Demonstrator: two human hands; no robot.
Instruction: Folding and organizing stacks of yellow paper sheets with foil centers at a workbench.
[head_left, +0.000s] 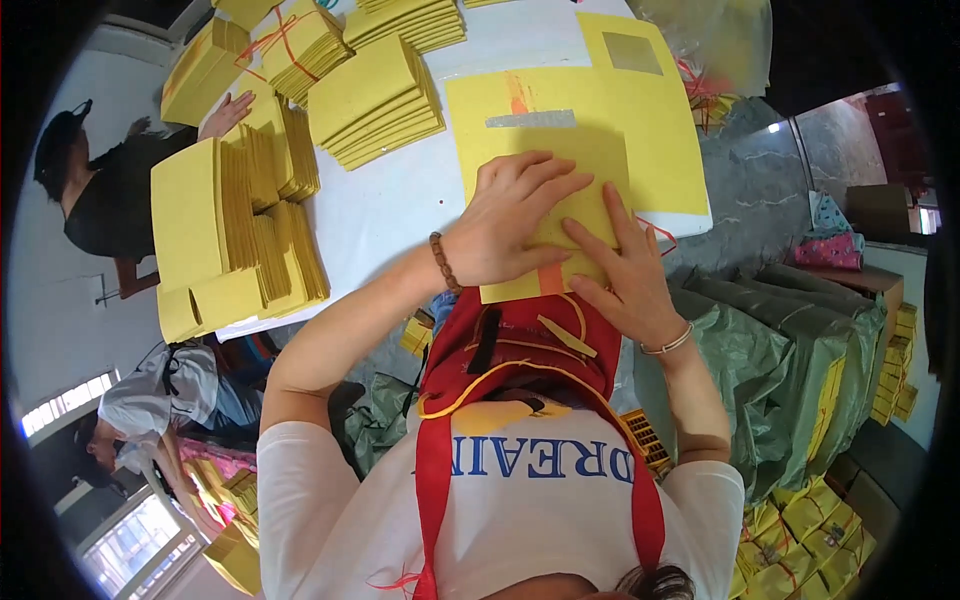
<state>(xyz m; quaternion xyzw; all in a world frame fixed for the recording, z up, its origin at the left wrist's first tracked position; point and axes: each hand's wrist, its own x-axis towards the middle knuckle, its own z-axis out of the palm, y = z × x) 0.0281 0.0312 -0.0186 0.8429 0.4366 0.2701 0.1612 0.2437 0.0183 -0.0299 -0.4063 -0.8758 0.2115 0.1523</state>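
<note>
A folded yellow paper sheet (600, 150) lies at the near edge of the white table, on top of a larger yellow sheet (665, 150). My left hand (515, 215) presses flat on the folded piece, fingers stretched to the right. On its right side rests my right hand (630, 270), fingers spread and pointing up and left. Just beyond the fold, a grey strip (530, 119) and an orange streak show on the yellow paper. Whatever lies under my palms is hidden.
Several stacks of folded yellow paper (375, 95) cover the white table (385, 205) to the left, some tied with red string. One co-worker (110, 190) is at the far left, another (165, 390) lower left. Green-wrapped bundles (760, 360) stand at my right.
</note>
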